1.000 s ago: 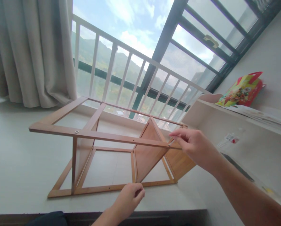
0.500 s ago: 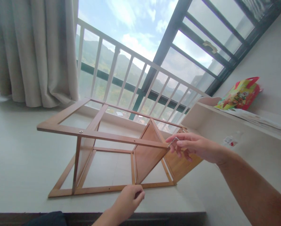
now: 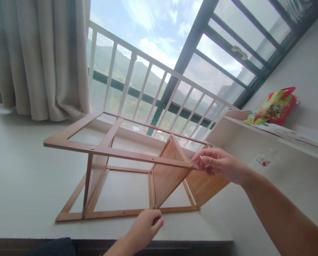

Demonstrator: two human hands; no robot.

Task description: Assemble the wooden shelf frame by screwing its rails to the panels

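Keep turning the small hex key (image 3: 195, 162) pinched in the right hand (image 3: 219, 164) squarely at the wooden frame (image 3: 116, 153) corner (left hand (image 3: 145, 227), closed grip, bracing the bottom rail).

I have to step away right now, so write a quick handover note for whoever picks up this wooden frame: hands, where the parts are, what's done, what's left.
Right hand: pinches a small metal hex key at the right end of the wooden frame's top front rail.
Left hand: rests closed at the frame's bottom front rail, steadying it.
Frame: sits on the pale floor by the window railing, next to a white shelf with a colourful bag.
Done: rails, uprights and two panels look joined; a bolt head shows on the top rail.
Left: probably tightening the right-end joint; its fastener is hidden.
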